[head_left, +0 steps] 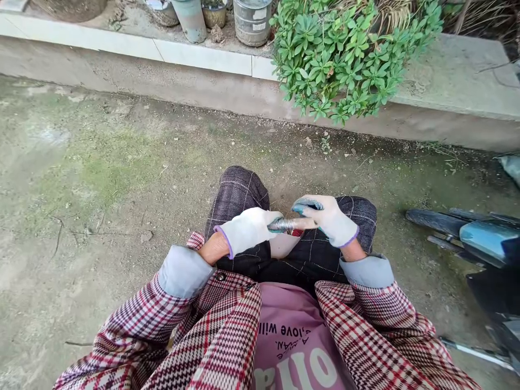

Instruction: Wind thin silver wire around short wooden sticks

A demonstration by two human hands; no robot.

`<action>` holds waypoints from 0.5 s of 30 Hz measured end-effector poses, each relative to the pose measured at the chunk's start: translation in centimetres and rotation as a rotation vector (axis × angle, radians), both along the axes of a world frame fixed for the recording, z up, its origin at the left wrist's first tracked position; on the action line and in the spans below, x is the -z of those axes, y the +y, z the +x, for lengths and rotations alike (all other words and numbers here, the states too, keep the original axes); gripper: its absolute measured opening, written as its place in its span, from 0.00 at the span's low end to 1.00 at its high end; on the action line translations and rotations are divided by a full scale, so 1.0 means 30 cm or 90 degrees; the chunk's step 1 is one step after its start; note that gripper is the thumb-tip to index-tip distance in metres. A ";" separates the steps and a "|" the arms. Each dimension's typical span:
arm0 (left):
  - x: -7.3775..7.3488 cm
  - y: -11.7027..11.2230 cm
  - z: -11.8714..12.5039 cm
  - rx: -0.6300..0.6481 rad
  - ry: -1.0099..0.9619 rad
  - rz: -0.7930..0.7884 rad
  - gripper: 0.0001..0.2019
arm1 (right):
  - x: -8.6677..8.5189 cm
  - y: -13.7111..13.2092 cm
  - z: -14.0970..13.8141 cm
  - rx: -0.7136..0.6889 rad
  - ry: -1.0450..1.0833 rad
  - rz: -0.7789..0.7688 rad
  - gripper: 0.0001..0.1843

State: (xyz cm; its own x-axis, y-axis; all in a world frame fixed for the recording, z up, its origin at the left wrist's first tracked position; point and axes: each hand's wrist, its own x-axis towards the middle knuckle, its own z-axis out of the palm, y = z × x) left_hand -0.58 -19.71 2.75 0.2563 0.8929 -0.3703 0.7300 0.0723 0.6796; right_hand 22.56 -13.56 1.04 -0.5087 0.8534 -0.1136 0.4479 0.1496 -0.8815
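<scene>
My left hand [252,229], in a white work glove with a purple cuff, is closed on the silvery, ridged end of a short rod [301,223]. That end looks wound with wire. The rod's other part is smooth and tan, and my right hand [331,219], gloved the same way, has its fingers closed round the far end. The rod lies roughly level above my lap, between my knees. Its exact kind is too small to tell. A bit of red [298,233] shows just under it, and a pale surface [283,246] lies lower between my thighs.
A low tiled ledge [203,57] runs ahead, bearing several pots, a grey bucket [252,24] and a leafy green shrub [337,59] that hangs over its edge. At my right stands a blue and black wheeled vehicle [483,238]. Bare, mossy ground [101,162] with twigs lies around me.
</scene>
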 end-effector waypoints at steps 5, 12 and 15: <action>-0.016 0.030 -0.062 -0.003 -0.022 0.029 0.10 | 0.077 -0.123 -0.055 -0.012 0.011 -0.050 0.10; -0.005 0.028 0.013 0.114 0.267 -0.064 0.13 | -0.094 -0.120 -0.045 -0.128 -0.034 0.082 0.12; -0.013 0.011 0.025 0.127 0.180 -0.057 0.09 | -0.088 -0.019 -0.008 -0.071 -0.048 0.084 0.09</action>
State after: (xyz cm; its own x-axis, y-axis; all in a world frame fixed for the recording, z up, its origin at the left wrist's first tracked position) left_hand 0.16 -19.38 3.14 0.2980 0.7963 -0.5265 0.8943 -0.0400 0.4456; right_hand 22.31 -14.12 3.69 -0.5951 0.8023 -0.0455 0.4865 0.3147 -0.8150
